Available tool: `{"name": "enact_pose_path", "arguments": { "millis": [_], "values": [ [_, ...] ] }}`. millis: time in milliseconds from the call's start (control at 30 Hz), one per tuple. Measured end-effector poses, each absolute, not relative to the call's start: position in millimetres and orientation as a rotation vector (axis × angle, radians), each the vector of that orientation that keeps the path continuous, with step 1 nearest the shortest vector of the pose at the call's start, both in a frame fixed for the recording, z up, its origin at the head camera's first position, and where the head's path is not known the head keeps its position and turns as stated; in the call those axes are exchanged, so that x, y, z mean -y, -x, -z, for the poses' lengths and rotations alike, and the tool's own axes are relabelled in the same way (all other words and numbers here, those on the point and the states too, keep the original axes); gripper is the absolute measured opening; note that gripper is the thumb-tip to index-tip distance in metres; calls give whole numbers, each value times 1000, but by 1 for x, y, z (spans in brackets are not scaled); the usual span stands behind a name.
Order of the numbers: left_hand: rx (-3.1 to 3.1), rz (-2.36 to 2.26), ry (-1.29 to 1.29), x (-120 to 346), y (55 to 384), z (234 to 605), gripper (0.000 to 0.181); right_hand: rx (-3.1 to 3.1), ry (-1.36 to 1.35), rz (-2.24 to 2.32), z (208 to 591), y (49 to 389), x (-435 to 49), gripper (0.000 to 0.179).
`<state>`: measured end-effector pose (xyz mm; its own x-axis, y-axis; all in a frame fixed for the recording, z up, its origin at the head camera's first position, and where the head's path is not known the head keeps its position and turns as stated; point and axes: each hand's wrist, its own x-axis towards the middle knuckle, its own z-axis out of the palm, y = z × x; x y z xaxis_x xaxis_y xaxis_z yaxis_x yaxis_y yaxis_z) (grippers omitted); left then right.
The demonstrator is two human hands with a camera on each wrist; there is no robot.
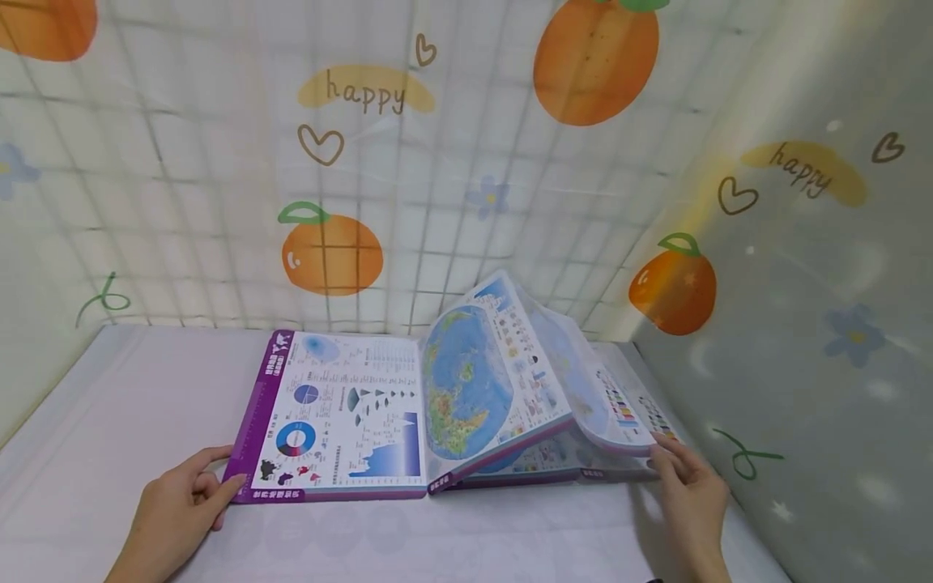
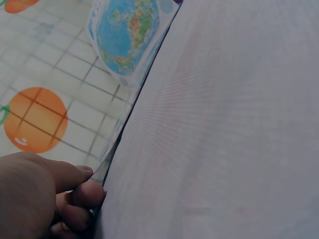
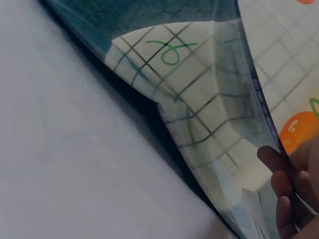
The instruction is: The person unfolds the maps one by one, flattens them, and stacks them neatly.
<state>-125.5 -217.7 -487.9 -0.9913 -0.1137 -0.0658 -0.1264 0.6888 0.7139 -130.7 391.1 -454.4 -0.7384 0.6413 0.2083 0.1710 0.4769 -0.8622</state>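
Observation:
A partly folded glossy world map [image 1: 466, 380] with a purple border lies across the table. Its left panel, printed with charts and a blue ring diagram, lies flat, while the middle panels rise in a tent-like fold showing a blue oval globe. My left hand [image 1: 171, 510] pinches the map's lower left corner between thumb and fingers, also seen in the left wrist view. At the right end, my right hand [image 1: 688, 494] pinches the raised panel's edge. In the right wrist view, the glossy sheet [image 3: 209, 89] bends and mirrors the curtain beside the fingers.
The white tabletop [image 1: 350, 546] extends in front of the map and to its left. Behind stands a curtain [image 1: 452, 227] printed with oranges, hearts and "happy", over a wire grid. It closes in along the right side too, near my right hand.

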Motion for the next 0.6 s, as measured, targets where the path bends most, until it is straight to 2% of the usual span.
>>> {"name": "enact_pose_path", "arguments": {
  "millis": [367,600],
  "values": [
    [-2838,-1237,198,220,124,485,60,2080,848,-1290,456,131,-404,38],
    [-2848,-1236,195,221,125,487,59,1871,851,-1583,458,134,-408,42]
  ]
}}
